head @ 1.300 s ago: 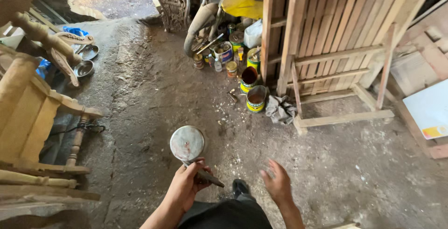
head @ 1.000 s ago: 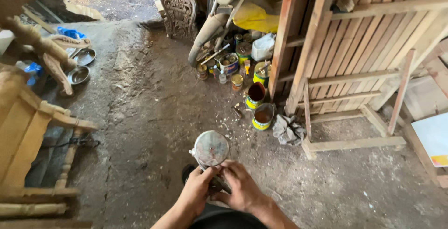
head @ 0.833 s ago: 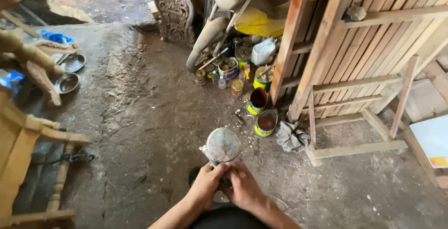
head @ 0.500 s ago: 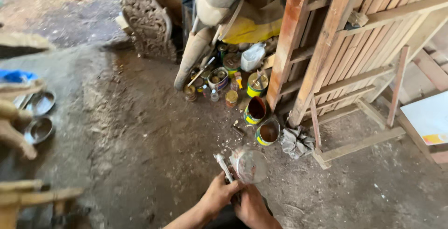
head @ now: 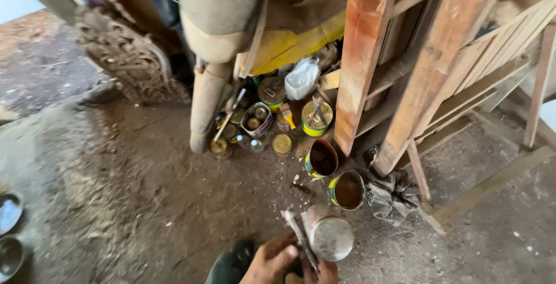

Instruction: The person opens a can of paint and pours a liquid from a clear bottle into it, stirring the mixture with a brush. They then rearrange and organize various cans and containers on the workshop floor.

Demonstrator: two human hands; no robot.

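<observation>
Hands meet low at the frame's bottom edge, over the dirt floor (head: pixel 133 203). Left hand (head: pixel 269 261) w/ fingers curled round a thin flat tool (head: pixel 300 239) pressed at the rim of a small metal tin (head: pixel 328 235). Tin is dull grey, round, lid end facing the camera (smeared, a bit shiny). Right hand (head: pixel 321 273) mostly hidden under the tin; fingers seem wrapped on it from below. Just beyond: two open yellow cans (head: pixel 336 175) w/ dark brown contents, crumpled rag (head: pixel 392 197) beside a wooden frame (head: pixel 428 70).
</observation>
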